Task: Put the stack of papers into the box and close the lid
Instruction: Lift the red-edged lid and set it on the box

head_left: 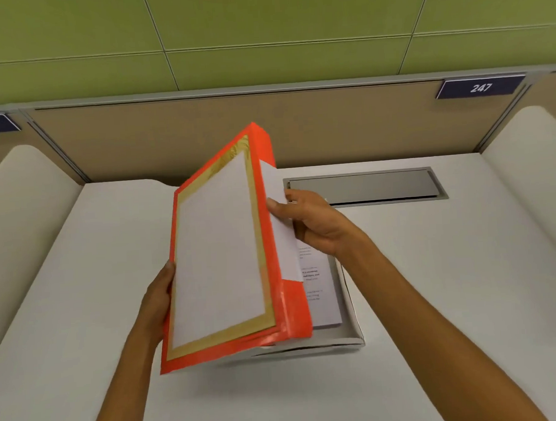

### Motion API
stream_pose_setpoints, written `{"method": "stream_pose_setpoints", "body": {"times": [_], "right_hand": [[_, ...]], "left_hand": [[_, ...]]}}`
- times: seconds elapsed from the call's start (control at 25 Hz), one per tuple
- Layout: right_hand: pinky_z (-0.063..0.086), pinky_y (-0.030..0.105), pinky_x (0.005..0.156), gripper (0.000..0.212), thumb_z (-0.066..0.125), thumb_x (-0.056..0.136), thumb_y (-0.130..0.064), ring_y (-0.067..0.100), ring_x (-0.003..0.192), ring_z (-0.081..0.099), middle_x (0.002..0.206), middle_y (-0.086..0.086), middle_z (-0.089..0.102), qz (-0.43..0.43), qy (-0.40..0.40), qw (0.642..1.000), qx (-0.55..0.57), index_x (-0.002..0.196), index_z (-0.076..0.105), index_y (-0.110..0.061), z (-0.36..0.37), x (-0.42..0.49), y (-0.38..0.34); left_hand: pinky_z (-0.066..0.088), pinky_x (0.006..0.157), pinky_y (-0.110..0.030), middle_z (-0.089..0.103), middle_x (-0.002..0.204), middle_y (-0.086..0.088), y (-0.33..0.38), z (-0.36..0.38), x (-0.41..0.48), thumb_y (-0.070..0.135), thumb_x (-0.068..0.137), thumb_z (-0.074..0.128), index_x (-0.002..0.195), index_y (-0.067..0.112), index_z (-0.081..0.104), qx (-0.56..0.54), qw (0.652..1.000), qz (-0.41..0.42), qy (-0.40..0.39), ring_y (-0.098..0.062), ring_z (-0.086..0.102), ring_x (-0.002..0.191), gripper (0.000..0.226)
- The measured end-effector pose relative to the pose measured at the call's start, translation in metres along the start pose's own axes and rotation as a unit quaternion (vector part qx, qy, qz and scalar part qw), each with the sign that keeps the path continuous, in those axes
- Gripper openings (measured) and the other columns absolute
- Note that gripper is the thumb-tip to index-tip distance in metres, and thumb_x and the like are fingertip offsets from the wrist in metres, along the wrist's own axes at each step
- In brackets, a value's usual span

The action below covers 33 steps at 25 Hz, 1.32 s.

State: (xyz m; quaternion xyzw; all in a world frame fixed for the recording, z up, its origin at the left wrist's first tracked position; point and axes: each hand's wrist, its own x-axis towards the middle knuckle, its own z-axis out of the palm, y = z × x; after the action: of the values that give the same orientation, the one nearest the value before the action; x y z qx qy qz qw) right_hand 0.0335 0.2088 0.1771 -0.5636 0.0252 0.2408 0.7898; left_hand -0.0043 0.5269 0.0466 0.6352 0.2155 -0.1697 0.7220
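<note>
An orange lid [220, 245] with a gold border and a white centre panel is held tilted over the white box [353, 316], its right edge lower than its left. My left hand [160, 300] grips the lid's left edge. My right hand [309, 221] grips its right side, thumb on the white inner flap. Inside the box lies the stack of printed papers [319, 292], mostly hidden by the lid.
The box stands on a white desk [436, 298]. A grey cable hatch [365, 188] is set into the desk behind my right hand. A tan partition with a number plate 247 [481, 87] closes the back, and white side panels rise at left and right.
</note>
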Motion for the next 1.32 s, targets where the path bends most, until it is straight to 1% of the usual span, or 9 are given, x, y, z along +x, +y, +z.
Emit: {"method": "stream_pose_setpoints", "body": {"times": [0.12,0.24,0.32,0.4,0.48,0.6,0.84,1.16,1.32], "right_hand": [[0.059,0.037,0.085,0.049,0.069,0.083,-0.05,0.023,0.099,0.073,0.109,0.004,0.075,-0.006,0.101,0.99,-0.101,0.116,0.068,-0.014,-0.038,-0.016,0.025],[0.058,0.023,0.061,0.044,0.063,0.084,-0.058,0.015,0.077,0.075,0.093,0.001,0.075,-0.005,0.217,0.963,-0.162,0.104,0.066,-0.019,-0.067,-0.026,0.057],[0.053,0.021,0.059,0.048,0.056,0.087,-0.058,0.014,0.074,0.071,0.09,0.0,0.069,0.014,0.284,0.939,-0.193,0.107,0.06,-0.015,-0.083,-0.028,0.081],[0.049,0.021,0.06,0.048,0.049,0.091,-0.058,0.013,0.074,0.065,0.086,-0.001,0.063,0.025,0.318,0.919,-0.229,0.106,0.056,-0.012,-0.095,-0.027,0.103],[0.046,0.018,0.058,0.043,0.044,0.094,-0.055,0.011,0.069,0.061,0.081,-0.001,0.06,0.019,0.332,0.907,-0.259,0.097,0.055,-0.013,-0.103,-0.025,0.119],[0.043,0.018,0.059,0.042,0.041,0.098,-0.049,0.011,0.062,0.055,0.075,0.004,0.056,0.01,0.353,0.893,-0.28,0.084,0.053,-0.011,-0.113,-0.019,0.133],[0.04,0.018,0.057,0.045,0.037,0.101,-0.045,0.01,0.056,0.048,0.064,0.002,0.05,0.016,0.357,0.88,-0.311,0.069,0.049,-0.015,-0.127,-0.006,0.149],[0.043,0.018,0.061,0.047,0.036,0.101,-0.044,0.014,0.063,0.052,0.07,0.006,0.055,0.037,0.354,0.875,-0.329,0.078,0.055,-0.008,-0.131,0.011,0.155],[0.049,0.029,0.07,0.049,0.034,0.101,-0.046,0.021,0.072,0.055,0.077,0.012,0.055,0.047,0.349,0.869,-0.346,0.08,0.054,-0.006,-0.133,0.014,0.157]], "left_hand": [[0.057,0.09,-0.045,0.071,0.122,0.006,-0.004,0.024,-0.001,0.075,0.083,0.048,0.129,0.046,0.059,0.094,0.993,0.061,0.026,-0.025,0.068,0.112,0.055],[0.046,0.106,-0.045,0.057,0.141,0.01,-0.012,0.049,0.001,0.074,0.089,0.036,0.142,0.051,0.041,0.202,0.974,0.096,0.035,-0.019,0.057,0.125,0.057],[0.043,0.107,-0.048,0.05,0.148,0.005,-0.021,0.067,0.004,0.07,0.093,0.03,0.147,0.048,0.033,0.278,0.953,0.116,0.039,-0.023,0.054,0.128,0.059],[0.047,0.098,-0.043,0.055,0.143,-0.002,-0.031,0.082,0.006,0.064,0.095,0.026,0.15,0.041,0.031,0.33,0.933,0.135,0.059,-0.024,0.059,0.117,0.06],[0.052,0.087,-0.037,0.063,0.13,-0.009,-0.038,0.093,0.009,0.06,0.094,0.025,0.151,0.033,0.031,0.36,0.919,0.146,0.068,-0.018,0.062,0.101,0.063],[0.054,0.094,-0.048,0.064,0.123,-0.012,-0.046,0.101,0.017,0.049,0.1,0.028,0.154,0.027,0.028,0.409,0.898,0.141,0.081,-0.026,0.064,0.103,0.058],[0.054,0.094,-0.048,0.062,0.123,-0.013,-0.052,0.106,0.03,0.046,0.101,0.03,0.154,0.026,0.026,0.43,0.884,0.155,0.097,-0.028,0.063,0.105,0.057],[0.052,0.097,-0.05,0.06,0.129,-0.015,-0.053,0.105,0.035,0.043,0.102,0.03,0.155,0.025,0.023,0.431,0.884,0.153,0.098,-0.03,0.062,0.11,0.057],[0.048,0.101,-0.054,0.056,0.135,-0.017,-0.058,0.104,0.039,0.044,0.102,0.027,0.156,0.026,0.018,0.438,0.884,0.137,0.088,-0.034,0.058,0.118,0.058]]}}
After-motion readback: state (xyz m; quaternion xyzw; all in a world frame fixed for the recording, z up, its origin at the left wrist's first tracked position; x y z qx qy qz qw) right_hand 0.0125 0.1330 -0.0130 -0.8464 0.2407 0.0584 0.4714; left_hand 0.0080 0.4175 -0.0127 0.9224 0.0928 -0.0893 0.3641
